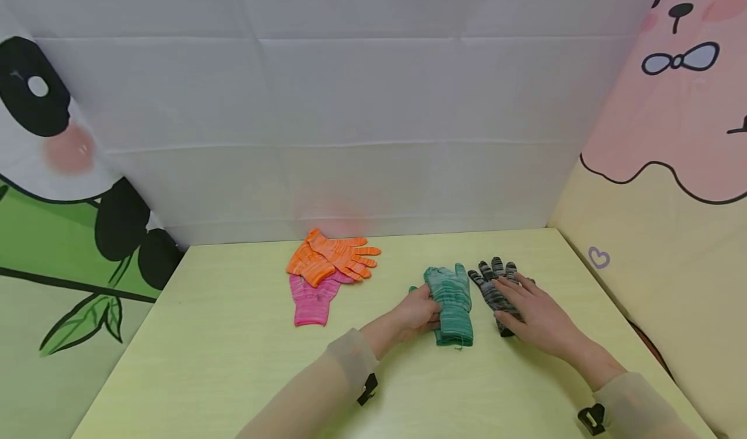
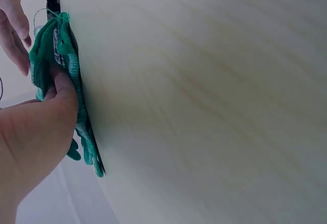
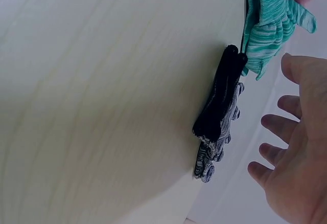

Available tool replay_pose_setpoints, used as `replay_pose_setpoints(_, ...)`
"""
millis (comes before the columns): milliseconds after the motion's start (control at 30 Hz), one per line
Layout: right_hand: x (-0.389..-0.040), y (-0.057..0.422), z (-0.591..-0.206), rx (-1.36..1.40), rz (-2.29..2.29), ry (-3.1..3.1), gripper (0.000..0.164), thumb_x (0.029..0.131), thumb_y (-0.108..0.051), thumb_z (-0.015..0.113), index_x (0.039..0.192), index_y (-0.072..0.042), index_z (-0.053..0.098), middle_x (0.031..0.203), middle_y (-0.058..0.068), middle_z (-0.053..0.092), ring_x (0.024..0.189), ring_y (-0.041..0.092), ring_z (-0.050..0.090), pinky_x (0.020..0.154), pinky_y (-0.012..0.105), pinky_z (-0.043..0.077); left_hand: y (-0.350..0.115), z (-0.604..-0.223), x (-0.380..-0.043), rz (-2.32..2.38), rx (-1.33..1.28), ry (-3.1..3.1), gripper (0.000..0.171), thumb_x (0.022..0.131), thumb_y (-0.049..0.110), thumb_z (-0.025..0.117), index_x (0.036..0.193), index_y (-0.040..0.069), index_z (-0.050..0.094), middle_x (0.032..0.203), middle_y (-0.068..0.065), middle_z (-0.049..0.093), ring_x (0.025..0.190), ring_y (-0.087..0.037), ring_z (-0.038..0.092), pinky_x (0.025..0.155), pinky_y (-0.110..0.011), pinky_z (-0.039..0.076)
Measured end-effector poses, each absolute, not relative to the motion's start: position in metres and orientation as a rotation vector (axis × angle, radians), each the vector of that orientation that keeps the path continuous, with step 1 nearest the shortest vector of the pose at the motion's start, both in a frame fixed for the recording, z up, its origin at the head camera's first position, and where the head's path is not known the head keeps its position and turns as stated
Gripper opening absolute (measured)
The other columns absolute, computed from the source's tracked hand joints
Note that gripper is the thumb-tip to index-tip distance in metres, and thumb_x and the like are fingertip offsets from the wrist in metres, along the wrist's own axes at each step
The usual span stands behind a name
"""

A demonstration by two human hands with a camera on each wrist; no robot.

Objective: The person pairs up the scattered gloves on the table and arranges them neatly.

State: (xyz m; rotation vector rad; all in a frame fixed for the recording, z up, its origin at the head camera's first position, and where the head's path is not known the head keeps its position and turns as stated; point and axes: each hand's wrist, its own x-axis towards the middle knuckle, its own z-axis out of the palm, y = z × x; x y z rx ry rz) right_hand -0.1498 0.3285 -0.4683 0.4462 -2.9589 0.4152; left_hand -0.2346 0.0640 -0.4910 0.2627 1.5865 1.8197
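My left hand (image 1: 417, 312) grips a pair of green striped knit gloves (image 1: 455, 309) by their left side. In the left wrist view its fingers reach in between the layers of the green gloves (image 2: 71, 63). My right hand (image 1: 539, 319) hovers with spread fingers over a pair of black-and-grey striped gloves (image 1: 489, 288). The right wrist view shows a gap between the right palm (image 3: 301, 168) and the black-and-grey gloves (image 3: 219, 101), whose black cuffs face the camera. These lie on the table just right of the green pair.
Orange gloves (image 1: 344, 251) lie at the back left of the pale wood table (image 1: 233, 335), overlapping pink gloves (image 1: 313, 301). A white sheet (image 1: 362, 102) hangs behind the table. Printed cartoon panels stand at left and right, the right one (image 1: 642, 251) along the table's edge.
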Motion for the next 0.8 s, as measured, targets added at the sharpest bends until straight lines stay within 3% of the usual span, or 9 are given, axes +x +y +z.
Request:
replay_pose_setpoints(233,-0.150,0.327,-0.471,0.463,0.419,-2.944,0.065,0.102,-0.037,0.065,0.154,-0.004,0.045,0.155,0.021,0.045,0.147,0.050,0.026,0.114,0.067,0.026,0.059,-0.488,-0.234,1.821,0.277,1.501,0.062,0.097,-0.014,0.044,0.154,0.000,0.025,0.135,-0.017,0.056,0.119,-0.030,0.061,0.102,-0.049,0.050)
replay_pose_setpoints(400,-0.151,0.326,-0.473,0.465,0.423,-2.936,0.065,0.101,-0.037,0.065,0.154,-0.005,0.046,0.154,0.021,0.046,0.146,0.051,0.026,0.113,0.067,0.027,0.044,-0.480,-0.232,1.747,0.337,1.499,0.074,0.097,-0.012,0.047,0.162,0.006,0.015,0.145,-0.019,0.050,0.125,-0.030,0.058,0.106,-0.050,0.047)
replay_pose_setpoints(533,-0.152,0.325,-0.474,0.472,0.417,-2.935,0.064,0.101,-0.037,0.065,0.154,-0.005,0.045,0.155,0.021,0.045,0.146,0.051,0.026,0.112,0.068,0.027,0.024,-0.466,-0.227,1.587,0.391,1.771,0.088,0.096,-0.001,0.056,0.165,0.009,0.002,0.158,-0.020,0.036,0.125,-0.032,0.058,0.105,-0.050,0.047)
replay_pose_setpoints(633,-0.153,0.325,-0.474,0.476,0.410,-2.933,0.064,0.102,-0.036,0.065,0.154,-0.006,0.046,0.155,0.021,0.045,0.146,0.050,0.027,0.112,0.068,0.027,0.009,-0.455,-0.225,1.415,0.515,2.073,0.093,0.095,0.007,0.057,0.165,0.011,-0.004,0.167,-0.019,0.020,0.133,-0.035,0.051,0.109,-0.050,0.043)
replay_pose_setpoints(700,-0.153,0.325,-0.474,0.474,0.406,-2.937,0.063,0.102,-0.036,0.065,0.154,-0.006,0.046,0.155,0.021,0.045,0.146,0.050,0.027,0.112,0.068,0.027,0.002,-0.448,-0.225,1.273,0.644,2.262,0.090,0.097,0.010,0.055,0.165,0.013,-0.003,0.169,-0.015,0.015,0.143,-0.034,0.041,0.115,-0.049,0.037)
replay_pose_setpoints(800,-0.154,0.325,-0.473,0.472,0.398,-2.957,0.062,0.103,-0.035,0.063,0.154,-0.005,0.045,0.155,0.021,0.044,0.147,0.050,0.025,0.114,0.067,0.026,-0.002,-0.440,-0.225,0.998,0.891,2.483,0.080,0.100,0.010,0.053,0.166,0.014,0.009,0.169,-0.009,0.019,0.151,-0.029,0.029,0.120,-0.044,0.028)
